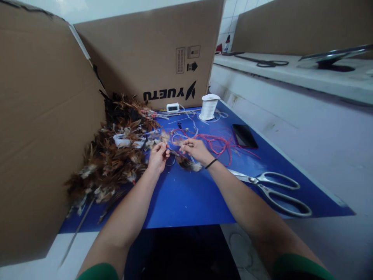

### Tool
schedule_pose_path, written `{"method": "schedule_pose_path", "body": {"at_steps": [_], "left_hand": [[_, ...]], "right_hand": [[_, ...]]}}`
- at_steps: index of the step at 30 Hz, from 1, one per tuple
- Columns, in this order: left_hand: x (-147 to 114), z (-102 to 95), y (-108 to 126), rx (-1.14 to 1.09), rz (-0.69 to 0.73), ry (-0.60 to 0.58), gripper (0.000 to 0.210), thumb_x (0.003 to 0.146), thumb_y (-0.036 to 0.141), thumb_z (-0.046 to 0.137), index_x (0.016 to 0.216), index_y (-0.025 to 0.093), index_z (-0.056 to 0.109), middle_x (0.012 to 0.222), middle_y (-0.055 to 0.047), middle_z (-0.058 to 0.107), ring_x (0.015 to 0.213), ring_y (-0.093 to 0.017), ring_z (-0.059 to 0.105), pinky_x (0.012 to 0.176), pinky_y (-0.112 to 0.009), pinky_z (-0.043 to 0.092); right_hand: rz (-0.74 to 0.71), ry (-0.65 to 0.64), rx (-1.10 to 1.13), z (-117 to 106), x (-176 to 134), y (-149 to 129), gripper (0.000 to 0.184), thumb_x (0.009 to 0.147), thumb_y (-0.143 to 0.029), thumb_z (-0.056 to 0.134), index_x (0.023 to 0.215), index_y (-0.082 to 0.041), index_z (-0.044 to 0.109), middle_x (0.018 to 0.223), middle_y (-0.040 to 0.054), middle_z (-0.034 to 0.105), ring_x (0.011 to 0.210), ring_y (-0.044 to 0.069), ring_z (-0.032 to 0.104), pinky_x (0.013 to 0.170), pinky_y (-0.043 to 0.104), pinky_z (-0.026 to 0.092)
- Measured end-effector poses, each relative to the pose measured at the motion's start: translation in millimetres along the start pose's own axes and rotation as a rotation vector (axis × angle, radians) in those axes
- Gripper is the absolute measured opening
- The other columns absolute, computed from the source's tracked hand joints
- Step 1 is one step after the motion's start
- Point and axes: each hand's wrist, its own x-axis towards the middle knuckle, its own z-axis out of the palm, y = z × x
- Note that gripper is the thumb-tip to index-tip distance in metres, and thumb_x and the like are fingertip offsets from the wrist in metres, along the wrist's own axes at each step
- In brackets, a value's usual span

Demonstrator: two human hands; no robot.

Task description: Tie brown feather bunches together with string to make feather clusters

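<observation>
Over the middle of the blue table, my left hand (158, 157) is closed in a pinch on a small pale-brown feather tuft (164, 136), which shows above the fingertips. My right hand (196, 150), with a black band at the wrist, is also pinched, and a thin brown feather (178, 143) sticks out left from its fingers. Below the right fingers lies a dark feather bundle with a white tip (189, 164). Left of my hands spreads a large heap of brown feathers (116, 163). Pink cord (217, 144) lies in loops beyond my right hand.
Large metal scissors (268, 188) lie by my right forearm. A white spool (208, 107), a small white device (173, 107) and thin sticks (166, 114) are at the back. A dark phone (244, 136) lies right. Cardboard walls (140, 58) enclose the table's back and left.
</observation>
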Motion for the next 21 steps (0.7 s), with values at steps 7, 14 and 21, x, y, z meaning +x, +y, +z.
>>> {"method": "schedule_pose_path", "body": {"at_steps": [7, 14, 21], "left_hand": [[-5.7, 5.2, -0.7, 0.056, -0.016, -0.053, 0.032, 0.058, 0.031, 0.08, 0.069, 0.014, 0.055, 0.067, 0.001, 0.058, 0.049, -0.003, 0.049, 0.043, -0.015, 0.036], [-8.1, 6.9, -5.5, 0.199, 0.034, -0.152, 0.033, 0.059, 0.036, 0.079, 0.069, 0.014, 0.057, 0.061, 0.002, 0.059, 0.047, -0.004, 0.05, 0.043, -0.016, 0.038], [-9.4, 6.7, -9.7, 0.306, 0.085, -0.235, 0.027, 0.066, 0.035, 0.074, 0.069, 0.013, 0.06, 0.06, 0.001, 0.058, 0.046, -0.004, 0.049, 0.043, -0.016, 0.037]], "right_hand": [[0.023, 0.13, 0.296, -2.2, -0.8, -4.0, 0.02, 0.06, -0.027, 0.066, 0.068, -0.017, 0.051, 0.057, -0.0005, 0.062, 0.051, 0.01, 0.055, 0.045, 0.019, 0.04], [-0.028, 0.185, 0.428, -2.3, -7.6, -16.6, 0.025, 0.058, -0.03, 0.07, 0.066, -0.017, 0.05, 0.058, 0.0007, 0.064, 0.058, 0.014, 0.063, 0.044, 0.019, 0.043], [-0.053, 0.202, 0.4, 3.9, -10.7, -18.3, 0.019, 0.058, -0.027, 0.069, 0.066, -0.017, 0.054, 0.059, -0.0033, 0.062, 0.052, 0.011, 0.058, 0.042, 0.02, 0.046]]}}
